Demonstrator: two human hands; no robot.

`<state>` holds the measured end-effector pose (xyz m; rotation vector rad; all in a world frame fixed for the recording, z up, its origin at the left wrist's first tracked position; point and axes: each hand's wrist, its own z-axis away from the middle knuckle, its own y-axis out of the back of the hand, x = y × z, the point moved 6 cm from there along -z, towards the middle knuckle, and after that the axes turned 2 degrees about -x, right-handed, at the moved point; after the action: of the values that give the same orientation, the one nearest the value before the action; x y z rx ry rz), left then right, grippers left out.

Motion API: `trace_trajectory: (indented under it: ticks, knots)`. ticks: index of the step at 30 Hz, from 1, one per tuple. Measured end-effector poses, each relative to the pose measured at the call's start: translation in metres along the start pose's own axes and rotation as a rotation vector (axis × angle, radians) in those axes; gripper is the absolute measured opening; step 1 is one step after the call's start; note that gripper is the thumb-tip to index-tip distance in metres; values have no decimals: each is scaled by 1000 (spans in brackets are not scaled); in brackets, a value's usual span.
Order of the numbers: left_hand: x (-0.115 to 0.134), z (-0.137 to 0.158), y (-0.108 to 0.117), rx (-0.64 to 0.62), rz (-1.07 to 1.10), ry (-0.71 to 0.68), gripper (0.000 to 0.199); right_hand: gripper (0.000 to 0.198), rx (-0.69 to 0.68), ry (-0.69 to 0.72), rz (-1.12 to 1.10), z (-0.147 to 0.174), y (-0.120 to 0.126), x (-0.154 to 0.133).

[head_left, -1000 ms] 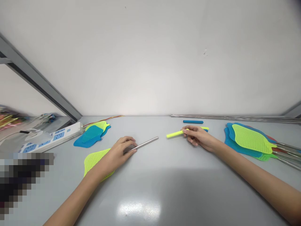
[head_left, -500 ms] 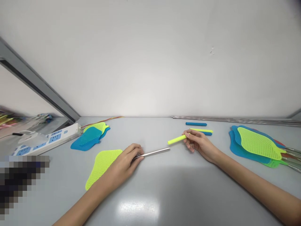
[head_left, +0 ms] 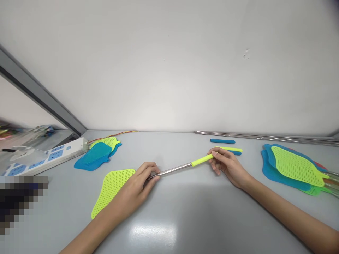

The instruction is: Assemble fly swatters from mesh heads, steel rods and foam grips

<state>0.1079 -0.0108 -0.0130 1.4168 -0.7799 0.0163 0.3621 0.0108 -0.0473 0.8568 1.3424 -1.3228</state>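
Note:
My left hand [head_left: 144, 180] is closed around a silver metal rod [head_left: 174, 169] that slopes up to the right. Between my right hand's [head_left: 225, 164] thumb and fingers is a yellow-green handle sleeve [head_left: 202, 160]. Its left end meets the rod's right end; how far the rod reaches inside is hidden. Beneath my left wrist lies a yellow-green perforated fly swatter head [head_left: 113, 187], partly covered. Behind my right hand are another yellow-green sleeve [head_left: 233, 149] and a blue sleeve [head_left: 236, 153], with a separate blue sleeve [head_left: 222, 141] farther back.
Blue and yellow-green swatter heads [head_left: 92, 157] lie at left beside a white power strip [head_left: 60, 155]. Finished-looking swatters [head_left: 296, 165] are stacked at right. Several thin metal rods [head_left: 265, 137] run along the wall [head_left: 169, 77]. A pixelated dark patch covers the lower left.
The yellow-green sleeve in my right hand has come together with the rod's end, closing the small gap between them. The view has shifted slightly. My left hand keeps its grip.

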Motion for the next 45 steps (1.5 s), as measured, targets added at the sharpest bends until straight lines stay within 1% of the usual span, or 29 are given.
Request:
trace_trajectory:
  ticks: [6, 13, 21, 41, 45]
  knots:
    - [2, 0, -1, -21, 16, -12, 14, 19, -6, 6, 7, 0, 0, 0]
    - [4, 0, 1, -9, 37, -16, 16, 20, 22, 21, 6, -1, 2, 0]
    - [3, -1, 0, -7, 40, -21, 15, 18, -92, 23, 8, -1, -3, -1]
    - [4, -1, 0, -31, 49, -45, 16, 20, -158, 31, 77, -1, -7, -1]
    - [5, -2, 0, -32, 47, -39, 16, 25, -199, 10, 145, 1, -10, 1]
